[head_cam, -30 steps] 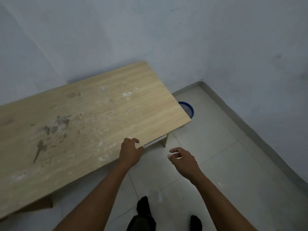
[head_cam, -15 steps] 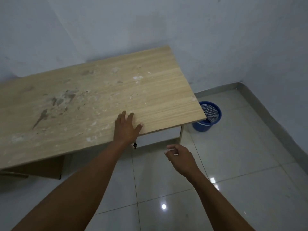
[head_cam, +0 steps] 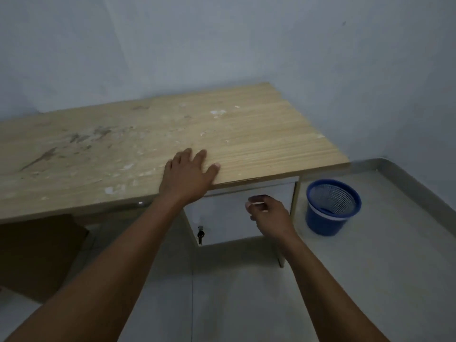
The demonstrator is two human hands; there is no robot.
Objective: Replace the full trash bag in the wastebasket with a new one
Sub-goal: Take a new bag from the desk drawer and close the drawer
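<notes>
Right of the right hand: blue mesh wastebasket, set on the floor tiles just beside the desk. Left hand laid flat, fingers spread, on the desk's front edge. Right hand held before the white cabinet door, fingers curled; contents, if any, indiscernible.
</notes>
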